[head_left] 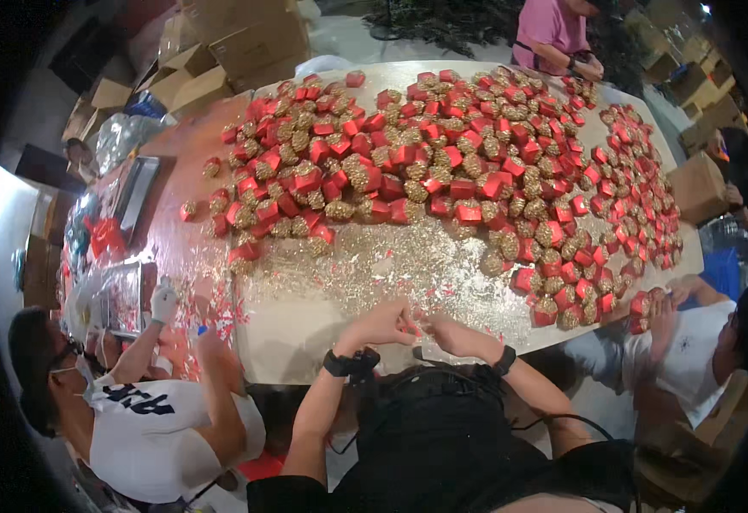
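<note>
Close to the near edge of the table [288, 342], my left hand [378, 325] and my right hand [461, 336] nearly meet in front of my body. The fingers of both are drawn together in a pinch. A speck of red shows at the left fingertips, too small to name, and whatever the right fingers hold is hidden. Beyond my hands, gold glitter and red flecks cover the tabletop. Farther off lies a wide heap of small red box-shaped ornaments [404, 154] with bumpy gold glitter ends, spreading from the middle to the right.
At left, a person in white [160, 427] works with gloved hands near metal trays [138, 192]. Another person [690, 350] at right holds several ornaments. Someone in pink [553, 34] stands at the far edge. Cardboard boxes [258, 38] are stacked behind, at far left.
</note>
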The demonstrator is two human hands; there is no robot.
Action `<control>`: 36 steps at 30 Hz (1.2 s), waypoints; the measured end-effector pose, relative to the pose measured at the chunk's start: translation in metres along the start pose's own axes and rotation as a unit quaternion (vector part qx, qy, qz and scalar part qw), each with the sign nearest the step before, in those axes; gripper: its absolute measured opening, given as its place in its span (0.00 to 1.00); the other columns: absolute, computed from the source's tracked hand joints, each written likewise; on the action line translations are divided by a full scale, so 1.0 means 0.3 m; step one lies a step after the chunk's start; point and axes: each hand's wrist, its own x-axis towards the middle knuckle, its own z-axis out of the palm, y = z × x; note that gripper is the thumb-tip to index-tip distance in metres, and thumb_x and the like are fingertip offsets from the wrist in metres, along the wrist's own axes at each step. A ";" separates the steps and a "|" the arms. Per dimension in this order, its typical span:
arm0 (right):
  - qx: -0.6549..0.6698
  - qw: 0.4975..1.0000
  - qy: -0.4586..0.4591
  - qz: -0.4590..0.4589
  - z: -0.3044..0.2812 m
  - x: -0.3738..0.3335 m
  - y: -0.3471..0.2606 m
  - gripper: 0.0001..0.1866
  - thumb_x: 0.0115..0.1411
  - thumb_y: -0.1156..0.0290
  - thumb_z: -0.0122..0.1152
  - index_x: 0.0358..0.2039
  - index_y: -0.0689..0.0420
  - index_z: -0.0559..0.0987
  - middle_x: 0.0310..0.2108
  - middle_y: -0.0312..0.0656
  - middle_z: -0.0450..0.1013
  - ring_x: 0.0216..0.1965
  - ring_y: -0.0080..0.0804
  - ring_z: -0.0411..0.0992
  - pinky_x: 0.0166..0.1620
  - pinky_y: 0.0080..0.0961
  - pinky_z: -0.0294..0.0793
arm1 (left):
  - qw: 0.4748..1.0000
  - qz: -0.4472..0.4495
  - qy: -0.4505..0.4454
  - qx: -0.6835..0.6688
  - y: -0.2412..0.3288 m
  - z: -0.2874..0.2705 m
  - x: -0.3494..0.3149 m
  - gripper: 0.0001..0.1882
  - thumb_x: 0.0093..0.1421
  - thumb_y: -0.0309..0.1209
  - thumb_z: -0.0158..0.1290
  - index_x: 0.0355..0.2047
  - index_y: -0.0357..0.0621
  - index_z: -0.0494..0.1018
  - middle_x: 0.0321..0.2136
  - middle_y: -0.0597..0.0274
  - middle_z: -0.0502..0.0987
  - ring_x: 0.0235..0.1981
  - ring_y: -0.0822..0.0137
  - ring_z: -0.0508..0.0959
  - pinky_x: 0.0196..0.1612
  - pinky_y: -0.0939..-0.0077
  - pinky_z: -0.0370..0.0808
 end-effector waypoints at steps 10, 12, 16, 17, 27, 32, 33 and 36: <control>0.668 0.678 0.125 0.280 -0.050 -0.038 0.053 0.12 0.68 0.67 0.47 0.38 0.61 0.76 0.31 0.37 0.71 0.31 0.27 0.68 0.36 0.23 0.70 | 0.920 -0.027 0.222 0.323 -0.404 -0.158 0.462 0.34 0.47 0.33 0.64 0.52 0.38 0.61 0.49 0.48 0.67 0.50 0.47 0.67 0.52 0.59 0.66; 0.290 0.933 0.147 0.152 -0.087 -0.028 0.047 0.13 0.66 0.71 0.52 0.48 0.62 0.74 0.37 0.35 0.73 0.39 0.25 0.71 0.45 0.21 0.72 | 0.923 -0.047 0.180 0.338 -0.463 -0.167 0.562 0.45 0.44 0.34 0.65 0.60 0.40 0.54 0.55 0.47 0.62 0.54 0.43 0.63 0.55 0.54 0.67; 0.592 0.711 0.313 0.216 -0.125 -0.003 0.077 0.15 0.64 0.72 0.56 0.49 0.64 0.74 0.41 0.37 0.74 0.45 0.27 0.71 0.50 0.21 0.72 | 0.892 -0.095 0.194 0.398 -0.522 -0.123 0.704 0.58 0.39 0.35 0.69 0.66 0.47 0.45 0.57 0.48 0.60 0.56 0.43 0.62 0.51 0.48 0.71; 0.578 0.714 0.331 0.216 -0.131 0.000 0.095 0.15 0.63 0.72 0.57 0.49 0.64 0.74 0.41 0.38 0.74 0.45 0.27 0.72 0.50 0.21 0.72 | 0.883 -0.120 0.192 0.411 -0.531 -0.120 0.726 0.57 0.39 0.35 0.69 0.65 0.47 0.46 0.57 0.47 0.59 0.56 0.43 0.62 0.50 0.49 0.71; 0.304 0.810 0.473 0.169 -0.173 0.017 0.262 0.14 0.63 0.67 0.59 0.46 0.60 0.77 0.39 0.37 0.75 0.43 0.25 0.73 0.47 0.24 0.72 | 0.964 -0.182 0.186 -0.054 -0.268 0.049 0.548 0.46 0.36 0.34 0.70 0.51 0.38 0.54 0.47 0.44 0.67 0.47 0.54 0.72 0.47 0.63 0.72; 0.157 0.898 0.405 0.070 -0.190 0.039 0.147 0.14 0.64 0.65 0.57 0.47 0.58 0.79 0.42 0.42 0.77 0.45 0.32 0.75 0.47 0.30 0.76 | 0.964 -0.052 0.253 -0.056 -0.059 0.155 0.286 0.46 0.37 0.34 0.70 0.51 0.34 0.53 0.45 0.49 0.67 0.47 0.59 0.71 0.51 0.65 0.69; 0.148 0.904 0.399 0.038 -0.185 0.042 0.114 0.14 0.64 0.65 0.57 0.46 0.58 0.79 0.42 0.41 0.77 0.45 0.32 0.75 0.47 0.30 0.76 | 0.967 -0.046 0.249 -0.039 -0.026 0.168 0.251 0.46 0.38 0.34 0.70 0.52 0.33 0.53 0.45 0.49 0.66 0.47 0.60 0.71 0.52 0.66 0.69; 0.125 0.896 0.417 -0.089 -0.167 0.068 0.040 0.12 0.63 0.67 0.59 0.43 0.59 0.81 0.42 0.41 0.77 0.43 0.29 0.75 0.46 0.27 0.76 | 0.959 0.001 0.278 -0.060 0.034 0.171 0.179 0.45 0.39 0.33 0.69 0.51 0.32 0.53 0.45 0.47 0.65 0.48 0.58 0.71 0.50 0.64 0.69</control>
